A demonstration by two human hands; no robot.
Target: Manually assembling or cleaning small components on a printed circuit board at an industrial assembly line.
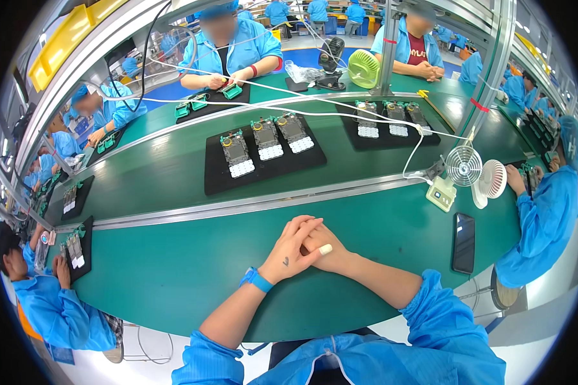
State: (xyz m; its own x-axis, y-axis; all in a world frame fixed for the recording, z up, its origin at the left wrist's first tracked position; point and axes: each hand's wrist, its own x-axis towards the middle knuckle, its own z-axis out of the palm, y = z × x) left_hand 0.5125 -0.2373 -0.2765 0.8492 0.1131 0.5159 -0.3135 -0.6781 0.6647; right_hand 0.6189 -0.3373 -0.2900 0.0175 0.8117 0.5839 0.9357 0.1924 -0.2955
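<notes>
My left hand (289, 251) lies over my right hand (328, 251); the two are folded together on the green worktable (192, 263) and hold nothing. A blue band (257, 279) circles my left wrist, and a white wrap covers one right fingertip. Both blue sleeves are pushed up my forearms. Beyond my hands, on the green conveyor belt (160, 173), rides a black tray (263, 168) carrying three circuit-board assemblies, well apart from my hands.
A black phone (464, 242) lies flat to my right. Two small white fans (475, 173) and a white box (441, 194) stand by the belt rail. A second tray (392, 125) rides further right. People in blue coats sit all around.
</notes>
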